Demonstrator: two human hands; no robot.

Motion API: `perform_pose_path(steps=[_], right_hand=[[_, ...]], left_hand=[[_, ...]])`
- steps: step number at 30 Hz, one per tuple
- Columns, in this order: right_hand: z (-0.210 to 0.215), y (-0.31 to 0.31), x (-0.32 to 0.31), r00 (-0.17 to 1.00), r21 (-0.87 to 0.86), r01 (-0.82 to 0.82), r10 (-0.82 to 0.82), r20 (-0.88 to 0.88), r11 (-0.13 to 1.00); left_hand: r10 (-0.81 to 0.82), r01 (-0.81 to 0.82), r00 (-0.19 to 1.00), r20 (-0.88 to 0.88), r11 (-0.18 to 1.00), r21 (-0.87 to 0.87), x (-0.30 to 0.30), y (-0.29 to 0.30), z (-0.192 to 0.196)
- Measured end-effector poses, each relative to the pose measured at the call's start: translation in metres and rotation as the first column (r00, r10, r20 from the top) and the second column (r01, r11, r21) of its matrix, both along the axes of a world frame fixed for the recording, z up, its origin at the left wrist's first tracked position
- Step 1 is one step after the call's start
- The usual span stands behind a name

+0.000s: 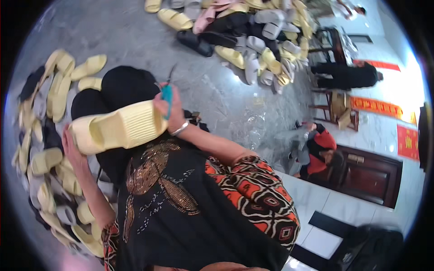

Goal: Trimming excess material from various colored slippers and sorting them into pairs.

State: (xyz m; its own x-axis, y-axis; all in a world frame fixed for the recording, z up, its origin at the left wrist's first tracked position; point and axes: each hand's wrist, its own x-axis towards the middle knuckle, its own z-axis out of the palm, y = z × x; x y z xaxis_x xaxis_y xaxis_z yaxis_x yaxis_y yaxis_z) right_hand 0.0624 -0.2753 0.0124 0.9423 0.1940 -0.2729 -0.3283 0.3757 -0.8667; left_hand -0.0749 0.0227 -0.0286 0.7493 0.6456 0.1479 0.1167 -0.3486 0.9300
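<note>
A pale yellow slide slipper with a ribbed surface lies sideways across my lap, held between both hands. At its left end, my left hand grips the edge, fingers partly hidden behind it. My right hand closes round the other end. That same hand also holds a small teal-handled tool, whose thin dark pointed end sticks out beyond the fingers. Whether it is a pair of snips or a blade, I cannot tell. Both of my black-clad knees are just beyond the slipper.
To my left lies a heap of yellow and grey slippers. Another large mixed pile spreads over the grey floor ahead. On the right, a person in red and black is near a dark wooden door; someone in black is farther off.
</note>
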Motion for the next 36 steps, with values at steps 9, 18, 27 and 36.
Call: perform_pose_path(steps=[9,18,27,36], right_hand=[[0.008,0.015,0.001,0.966,-0.187,-0.21,0.233,0.11,0.96],[0.001,0.009,0.006,0.884,-0.013,-0.467,0.467,0.001,0.884],[-0.002,0.008,0.005,0.859,-0.029,-0.512,0.511,-0.034,0.858],[0.003,0.006,-0.001,0.823,-0.152,-0.553,0.565,0.055,0.819]], left_hand=[[0.184,-0.134,0.983,0.001,0.718,-0.683,0.025,-0.016,0.008],[0.148,0.038,0.965,-0.217,0.74,0.672,0.006,0.022,-0.002],[0.177,-0.089,0.982,0.067,0.744,-0.663,-0.018,0.084,0.01],[0.329,0.604,0.722,0.609,0.128,-0.786,-0.057,0.124,0.09]])
